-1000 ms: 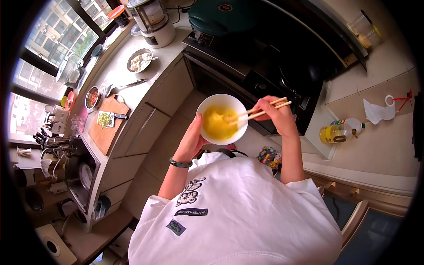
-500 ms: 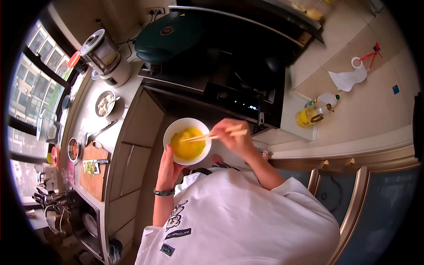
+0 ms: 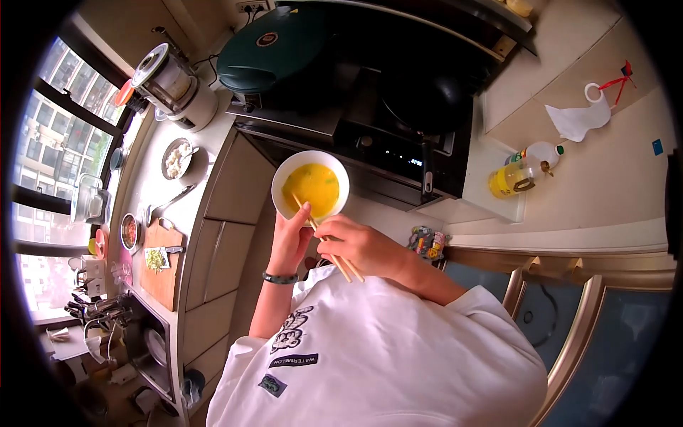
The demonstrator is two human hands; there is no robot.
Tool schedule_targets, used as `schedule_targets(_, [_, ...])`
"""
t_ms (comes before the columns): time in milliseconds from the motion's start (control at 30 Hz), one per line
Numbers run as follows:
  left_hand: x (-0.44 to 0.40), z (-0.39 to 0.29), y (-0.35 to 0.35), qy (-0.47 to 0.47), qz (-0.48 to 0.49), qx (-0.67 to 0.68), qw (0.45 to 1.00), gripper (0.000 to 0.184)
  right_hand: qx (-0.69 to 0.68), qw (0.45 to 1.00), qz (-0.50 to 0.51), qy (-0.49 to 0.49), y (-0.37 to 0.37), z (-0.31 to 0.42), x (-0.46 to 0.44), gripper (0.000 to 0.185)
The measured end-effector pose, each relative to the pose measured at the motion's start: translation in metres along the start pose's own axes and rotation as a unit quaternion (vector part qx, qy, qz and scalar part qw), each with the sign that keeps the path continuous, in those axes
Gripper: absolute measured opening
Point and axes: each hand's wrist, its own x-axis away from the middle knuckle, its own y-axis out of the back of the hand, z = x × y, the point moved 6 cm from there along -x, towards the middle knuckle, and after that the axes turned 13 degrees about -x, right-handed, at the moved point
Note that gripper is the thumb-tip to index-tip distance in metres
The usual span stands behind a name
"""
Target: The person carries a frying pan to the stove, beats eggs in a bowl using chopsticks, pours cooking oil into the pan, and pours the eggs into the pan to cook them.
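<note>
While the grip of your right hand (image 3: 363, 245) is clamped on two pale wooden chopsticks (image 3: 342, 270), their long axis slants from near right to far left, into the round white bowl (image 3: 280, 178) of yellow liquid (image 3: 314, 183). The bowl lies just far-left of that hand; your left hand (image 3: 289, 240), nearer it, grips its near rim. Beyond is the shiny black stove (image 3: 398, 165).

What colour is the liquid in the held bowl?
The liquid is yellow-orange, showing best in the current head view.
</note>
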Motion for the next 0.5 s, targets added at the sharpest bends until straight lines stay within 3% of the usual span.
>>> schedule_targets(267, [-0.02,0.02,-0.007,0.028,-0.046,-0.013,0.998,0.037,0.028,0.999,-0.039,0.003,0.031,-0.021,0.019,0.027])
schedule_targets(333, [-0.019,0.01,-0.021,0.025,-0.078,-0.003,0.997,0.04,0.129,0.981,-0.144,-0.028,0.082,-0.033,0.035,0.036])
schedule_targets(367, [-0.022,0.015,-0.016,0.018,-0.083,0.001,0.996,0.044,0.114,0.953,-0.266,-0.093,0.111,-0.058,0.057,0.035])
schedule_targets(400, [-0.021,0.013,-0.018,0.018,-0.091,0.006,0.996,0.047,0.094,0.905,-0.384,-0.156,0.134,-0.093,0.091,0.033])
schedule_targets(467, [-0.02,0.01,-0.017,0.021,-0.112,-0.005,0.993,0.048,0.16,0.812,-0.504,-0.247,0.168,-0.17,0.158,0.026])
schedule_targets(500, [-0.02,0.007,-0.02,0.013,-0.116,-0.003,0.993,0.049,0.082,0.787,-0.525,-0.315,0.166,-0.231,0.204,0.028])
